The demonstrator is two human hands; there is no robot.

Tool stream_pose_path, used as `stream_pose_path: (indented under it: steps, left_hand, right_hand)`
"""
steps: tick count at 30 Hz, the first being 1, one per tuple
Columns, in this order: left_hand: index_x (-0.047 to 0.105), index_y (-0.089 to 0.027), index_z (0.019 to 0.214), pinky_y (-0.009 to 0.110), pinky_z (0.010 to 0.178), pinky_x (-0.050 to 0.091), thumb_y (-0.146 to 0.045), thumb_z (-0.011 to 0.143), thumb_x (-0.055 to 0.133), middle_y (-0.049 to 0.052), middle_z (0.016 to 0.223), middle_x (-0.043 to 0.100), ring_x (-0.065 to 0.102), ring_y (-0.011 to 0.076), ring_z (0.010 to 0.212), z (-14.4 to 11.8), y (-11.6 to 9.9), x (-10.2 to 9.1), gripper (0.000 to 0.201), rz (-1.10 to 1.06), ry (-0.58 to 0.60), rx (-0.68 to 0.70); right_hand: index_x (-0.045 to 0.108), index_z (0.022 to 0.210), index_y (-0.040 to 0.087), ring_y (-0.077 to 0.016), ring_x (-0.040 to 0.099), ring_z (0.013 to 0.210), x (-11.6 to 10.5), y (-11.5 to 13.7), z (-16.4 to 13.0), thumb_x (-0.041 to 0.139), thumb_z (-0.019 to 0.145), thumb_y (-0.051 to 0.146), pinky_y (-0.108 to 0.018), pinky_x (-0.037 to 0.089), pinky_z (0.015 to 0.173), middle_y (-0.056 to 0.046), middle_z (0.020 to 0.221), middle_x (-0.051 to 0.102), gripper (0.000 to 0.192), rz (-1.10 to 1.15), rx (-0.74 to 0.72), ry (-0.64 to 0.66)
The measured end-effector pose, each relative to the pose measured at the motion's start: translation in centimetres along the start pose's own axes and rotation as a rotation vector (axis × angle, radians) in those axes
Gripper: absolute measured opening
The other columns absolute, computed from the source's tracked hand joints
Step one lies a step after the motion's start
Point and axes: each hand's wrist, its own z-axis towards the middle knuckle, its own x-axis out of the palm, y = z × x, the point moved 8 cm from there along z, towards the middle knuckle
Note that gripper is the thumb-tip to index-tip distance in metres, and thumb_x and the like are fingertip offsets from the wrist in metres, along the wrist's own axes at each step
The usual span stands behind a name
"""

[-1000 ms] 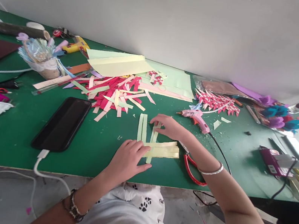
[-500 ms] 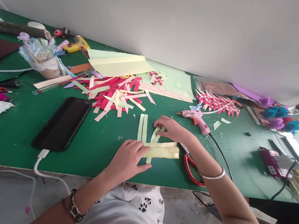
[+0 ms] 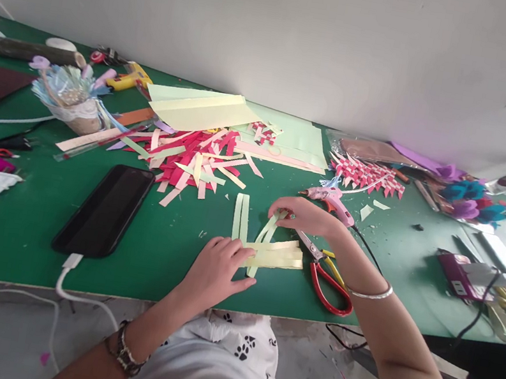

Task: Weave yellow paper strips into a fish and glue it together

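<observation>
My left hand (image 3: 216, 269) rests on the left end of the pale yellow paper strips (image 3: 283, 256), holding them down on the green table with its thumb spread apart. My right hand (image 3: 301, 216) pinches the upper end of a light green paper strip (image 3: 268, 228), which crosses the yellow strips and bends up from the table. Two more green strips (image 3: 241, 217) lie side by side at the left of it, their lower ends at the yellow strips and my left fingers. Scissors (image 3: 330, 290) with red and yellow handles lie beneath my right forearm.
A black phone (image 3: 105, 210) on a white cable lies at the left. Behind my hands are a heap of red and pink strips (image 3: 195, 154), pale paper sheets (image 3: 208, 111), a pink glue gun (image 3: 331, 201) and a woven red-white piece (image 3: 369, 175). Power strips (image 3: 466, 277) flank the table.
My right hand has moved slightly right and lifted the green strip's end, which now curves up more. More of the scissors shows. My left hand has stayed in place.
</observation>
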Motion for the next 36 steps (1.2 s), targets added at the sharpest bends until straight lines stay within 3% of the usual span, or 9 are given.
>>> stream_pose_path:
  steps: [7, 10, 15, 22, 30, 36]
  left_hand:
    - [0.052, -0.018, 0.107, 0.037, 0.076, 0.042, -0.039, 0.079, 0.059, 0.004, 0.089, 0.059, 0.055, 0.0204, 0.081, 0.1, 0.0, 0.1, 0.035, 0.007, 0.011, -0.004]
    - [0.051, -0.017, 0.107, 0.036, 0.076, 0.042, -0.039, 0.08, 0.058, 0.004, 0.089, 0.059, 0.055, 0.0206, 0.081, 0.1, 0.1, 0.1, 0.036, 0.01, 0.001, -0.001]
    - [0.049, -0.017, 0.108, 0.036, 0.075, 0.041, -0.039, 0.083, 0.055, 0.005, 0.089, 0.06, 0.055, 0.0206, 0.081, 0.0, -0.1, 0.0, 0.035, 0.022, -0.015, 0.017]
    - [0.055, -0.02, 0.101, 0.034, 0.072, 0.041, -0.034, 0.083, 0.053, 0.003, 0.083, 0.056, 0.052, 0.0184, 0.075, 0.1, -0.4, -0.2, 0.023, 0.048, -0.017, 0.037]
    - [0.055, -0.018, 0.102, 0.035, 0.073, 0.043, -0.031, 0.083, 0.053, 0.003, 0.084, 0.057, 0.053, 0.0189, 0.077, 0.0, -0.4, -0.1, 0.022, 0.059, -0.014, 0.031]
    - [0.056, -0.018, 0.098, 0.035, 0.072, 0.043, -0.032, 0.083, 0.055, 0.004, 0.085, 0.059, 0.055, 0.0201, 0.079, 0.0, -0.5, -0.2, 0.02, 0.052, -0.03, 0.023]
  right_hand:
    - [0.058, 0.099, 0.019, -0.011, 0.052, 0.066, 0.5, 1.0, 0.3, 0.058, 0.075, 0.033, -0.023, 0.041, 0.057, -0.004, 0.094, 0.06, 0.028, 0.171, -0.005, 0.082]
    - [0.06, 0.09, 0.017, -0.0099, 0.05, 0.061, 0.3, 0.6, 0.7, 0.054, 0.078, 0.032, -0.023, 0.038, 0.055, -0.002, 0.079, 0.06, 0.02, 0.21, 0.03, 0.024]
    - [0.061, 0.08, 0.015, -0.0091, 0.051, 0.058, 0.9, 0.3, 1.8, 0.05, 0.078, 0.025, -0.022, 0.04, 0.055, -0.001, 0.072, 0.059, 0.015, 0.281, 0.042, -0.031]
    - [0.062, 0.081, 0.015, -0.007, 0.042, 0.052, 0.7, 0.8, 3.0, 0.052, 0.076, 0.024, -0.021, 0.034, 0.051, 0.0, 0.07, 0.058, 0.015, 0.246, -0.005, -0.134]
    - [0.06, 0.081, 0.016, -0.0082, 0.046, 0.056, 0.8, -0.1, 4.1, 0.052, 0.075, 0.022, -0.021, 0.037, 0.057, 0.0, 0.072, 0.059, 0.012, 0.2, 0.001, -0.264]
    - [0.058, 0.081, 0.017, -0.0089, 0.045, 0.054, 1.3, -0.1, 4.0, 0.051, 0.073, 0.02, -0.021, 0.035, 0.055, 0.004, 0.06, 0.052, 0.011, 0.161, 0.043, -0.306]
